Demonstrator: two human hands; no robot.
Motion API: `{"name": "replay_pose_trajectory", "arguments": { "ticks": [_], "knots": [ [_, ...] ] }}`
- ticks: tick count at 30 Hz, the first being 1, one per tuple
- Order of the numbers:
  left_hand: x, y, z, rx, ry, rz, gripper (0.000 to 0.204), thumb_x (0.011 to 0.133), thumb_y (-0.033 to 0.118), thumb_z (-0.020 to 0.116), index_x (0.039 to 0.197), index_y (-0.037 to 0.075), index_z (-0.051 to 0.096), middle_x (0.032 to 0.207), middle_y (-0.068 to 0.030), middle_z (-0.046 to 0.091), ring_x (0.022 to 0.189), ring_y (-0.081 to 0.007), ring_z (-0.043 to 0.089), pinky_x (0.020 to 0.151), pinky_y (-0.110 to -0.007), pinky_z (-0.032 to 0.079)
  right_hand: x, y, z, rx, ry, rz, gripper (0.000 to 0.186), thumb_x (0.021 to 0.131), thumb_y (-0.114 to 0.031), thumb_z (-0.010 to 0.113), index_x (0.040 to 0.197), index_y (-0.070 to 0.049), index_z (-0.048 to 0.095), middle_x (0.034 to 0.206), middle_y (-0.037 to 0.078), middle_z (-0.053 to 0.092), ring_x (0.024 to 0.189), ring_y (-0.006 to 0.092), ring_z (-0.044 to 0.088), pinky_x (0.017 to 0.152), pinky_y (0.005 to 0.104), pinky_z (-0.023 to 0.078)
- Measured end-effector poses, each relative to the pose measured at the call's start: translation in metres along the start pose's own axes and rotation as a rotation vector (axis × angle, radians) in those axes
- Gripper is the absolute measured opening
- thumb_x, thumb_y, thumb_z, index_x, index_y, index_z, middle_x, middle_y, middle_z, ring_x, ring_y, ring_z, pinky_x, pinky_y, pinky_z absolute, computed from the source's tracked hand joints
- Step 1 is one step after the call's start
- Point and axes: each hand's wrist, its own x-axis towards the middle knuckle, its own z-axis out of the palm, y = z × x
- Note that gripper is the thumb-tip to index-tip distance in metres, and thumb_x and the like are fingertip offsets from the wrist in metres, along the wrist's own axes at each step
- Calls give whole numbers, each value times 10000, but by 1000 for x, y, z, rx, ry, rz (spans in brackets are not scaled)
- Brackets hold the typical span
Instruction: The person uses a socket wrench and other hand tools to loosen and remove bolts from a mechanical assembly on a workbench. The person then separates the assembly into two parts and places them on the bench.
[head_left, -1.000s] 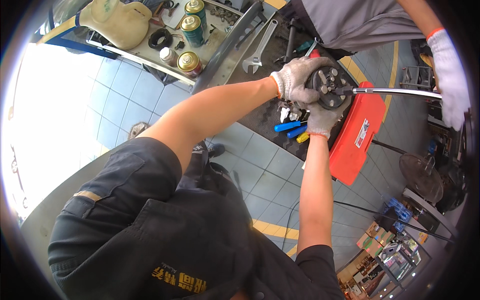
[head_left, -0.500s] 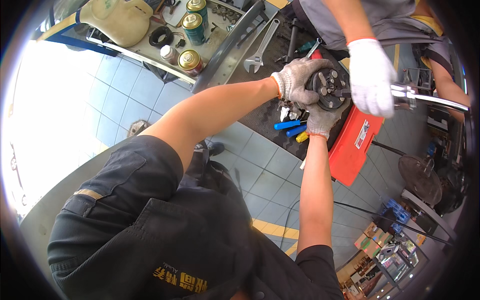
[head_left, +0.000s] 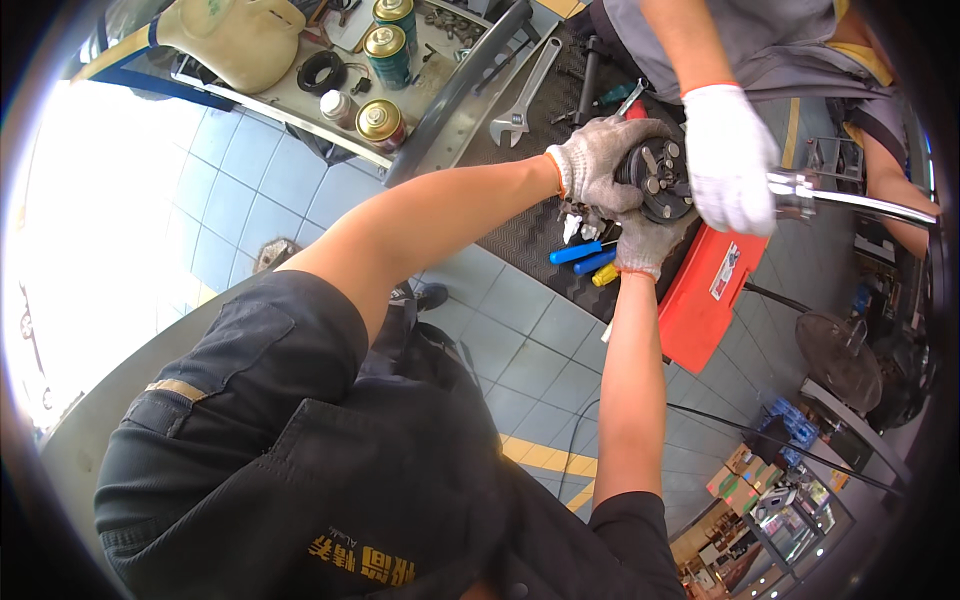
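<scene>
A round black metal part (head_left: 660, 180) is gripped closed-fisted between the gloved left hand (head_left: 600, 160) above-left and right hand (head_left: 645, 240) beneath, over the dark workbench (head_left: 520, 240), with a co-worker's white-gloved hand (head_left: 728, 160) on the chrome bar (head_left: 860, 203) extending rightward.

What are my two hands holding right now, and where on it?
Both hold the round black metal part: left hand wraps its upper-left rim, right hand supports it from below.
</scene>
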Motion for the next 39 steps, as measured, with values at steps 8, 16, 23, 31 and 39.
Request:
{"name": "replay_pose_trajectory", "arguments": {
  "ticks": [8, 16, 23, 31, 39],
  "knots": [
    [3, 7, 2, 64, 100, 27, 957, 673, 398, 879, 1538, 52, 663, 1245, -262, 828, 1189, -499, 793, 1063, -562, 649, 1, 4, -4, -106, 37, 67, 1524, 632, -36, 1110, 1838, -64, 179, 1765, 177, 479, 1598, 298, 555, 1391, 473, 469],
    [1, 2, 0, 63, -6, -13, 979, 713, 352, 852, 1609, 23, 632, 1329, -293, 791, 1282, -509, 745, 1158, -553, 609, -1, 6, -3, -135, 46, 12, 1541, 586, 38, 1098, 1833, -117, 205, 1773, 163, 482, 1631, 302, 524, 1409, 526, 467],
    [3, -9, 5, 52, 54, 5, 1001, 674, 448, 887, 1579, 79, 668, 1298, -270, 826, 1245, -513, 777, 1114, -569, 629, 4, 9, -1, 44, 20, 18, 1447, 649, 17, 1104, 1803, -51, 232, 1756, 161, 508, 1591, 319, 564, 1397, 531, 480],
    [3, 2, 7, 8, 48, 20, 966, 720, 361, 863, 1611, 64, 635, 1325, -292, 792, 1280, -519, 739, 1147, -572, 604, 1, 1, -8, 43, -9, 24, 1490, 713, 51, 1045, 1852, -96, 96, 1785, 196, 472, 1586, 339, 576, 1390, 529, 487],
    [3, -3, 4, 71, 54, -29, 956, 681, 434, 893, 1544, 77, 692, 1271, -271, 832, 1223, -504, 785, 1094, -563, 638, 0, 9, -1, 24, 6, -21, 1293, 746, -73, 1088, 1753, -6, 278, 1716, 195, 563, 1531, 313, 620, 1353, 496, 506]
  ]
}}
